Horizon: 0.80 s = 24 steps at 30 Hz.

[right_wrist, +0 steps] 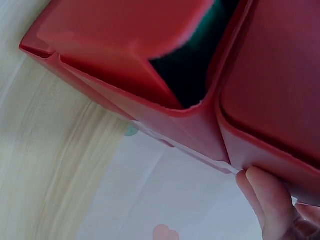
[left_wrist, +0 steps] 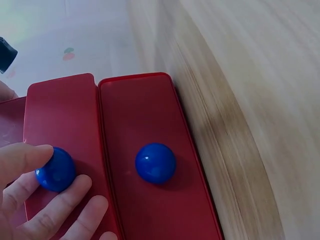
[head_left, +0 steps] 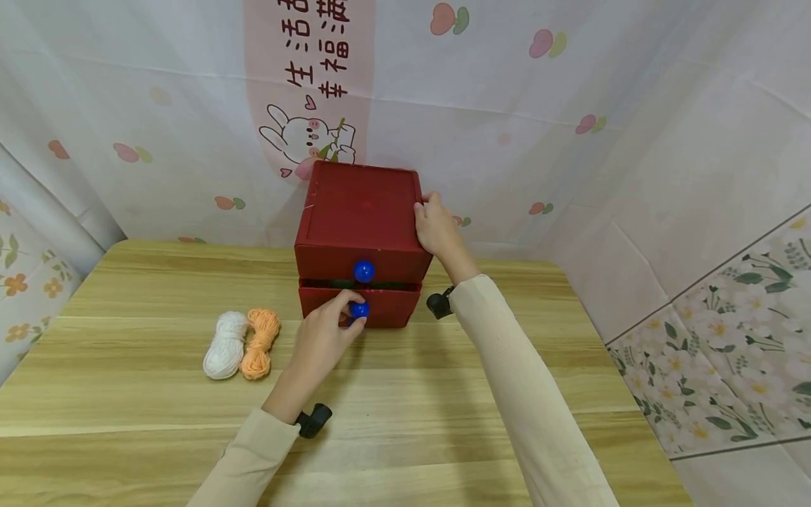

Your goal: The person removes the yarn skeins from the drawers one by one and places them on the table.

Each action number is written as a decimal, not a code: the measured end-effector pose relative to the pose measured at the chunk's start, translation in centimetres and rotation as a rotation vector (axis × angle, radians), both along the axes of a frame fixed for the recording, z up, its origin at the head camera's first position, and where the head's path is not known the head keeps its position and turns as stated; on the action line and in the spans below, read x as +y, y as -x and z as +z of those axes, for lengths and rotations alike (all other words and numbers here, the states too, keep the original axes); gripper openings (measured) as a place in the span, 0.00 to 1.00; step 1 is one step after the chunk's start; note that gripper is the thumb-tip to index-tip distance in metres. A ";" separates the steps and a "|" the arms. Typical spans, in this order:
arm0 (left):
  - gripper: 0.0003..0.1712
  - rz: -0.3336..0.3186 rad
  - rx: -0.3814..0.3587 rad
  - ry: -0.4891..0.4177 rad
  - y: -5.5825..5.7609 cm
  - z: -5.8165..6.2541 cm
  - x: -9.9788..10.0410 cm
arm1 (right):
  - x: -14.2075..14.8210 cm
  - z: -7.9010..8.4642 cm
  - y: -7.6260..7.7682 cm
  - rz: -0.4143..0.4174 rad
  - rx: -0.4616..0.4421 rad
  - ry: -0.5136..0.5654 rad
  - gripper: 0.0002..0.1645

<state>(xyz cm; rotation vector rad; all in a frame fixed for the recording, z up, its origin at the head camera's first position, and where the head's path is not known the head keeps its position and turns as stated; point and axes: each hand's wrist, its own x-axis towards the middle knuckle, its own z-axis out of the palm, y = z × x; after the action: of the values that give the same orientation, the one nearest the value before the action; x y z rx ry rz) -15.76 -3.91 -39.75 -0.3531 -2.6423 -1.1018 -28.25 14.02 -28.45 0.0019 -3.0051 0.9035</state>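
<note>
Left hand (head_left: 322, 327) pinches that glossy blue ball knob (head_left: 359, 310), mid-frame, on a scuffed red two-drawer box (head_left: 364, 204); right hand (head_left: 438, 231), fingers relaxed, touches its right side!

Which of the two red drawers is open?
The lower drawer: a dark gap shows behind the top of its front, while the upper drawer looks shut.

Setting: home-like corner; exact room type undetermined. Evidence: wood-grain table (head_left: 393, 422); behind it, pale cloth (head_left: 494, 162) printed with a cartoon rabbit (head_left: 300, 137) and fruit (head_left: 541, 44); left of it, flowered cloth (head_left: 25, 303); right of it, flowered wall covering (head_left: 728, 366); on its left half, white and orange yarn (head_left: 226, 345).
</note>
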 end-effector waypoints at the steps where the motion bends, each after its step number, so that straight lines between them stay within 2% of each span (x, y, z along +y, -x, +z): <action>1: 0.15 0.002 0.002 0.000 -0.2 0.0 0.0 | 0.0 0.0 0.0 0.000 -0.001 0.003 0.27; 9: 0.14 0.008 -0.017 0.001 -1.6 0.1 0.0 | -0.1 0.1 -0.1 -0.011 -0.010 0.003 0.27; 16: 0.14 0.018 0.021 0.025 -2.8 -0.2 -0.1 | -0.2 0.1 -0.2 -0.018 -0.006 -0.006 0.26; 24: 0.14 0.023 -0.009 0.009 -4.3 -0.2 -0.1 | -0.3 0.0 -0.1 -0.033 -0.009 -0.008 0.27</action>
<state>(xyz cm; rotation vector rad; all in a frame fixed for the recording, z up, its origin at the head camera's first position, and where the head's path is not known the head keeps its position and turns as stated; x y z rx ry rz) -11.45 -4.05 -39.92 -0.3193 -2.6528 -1.0871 -28.17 13.75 -28.43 -0.0515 -3.0076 0.8916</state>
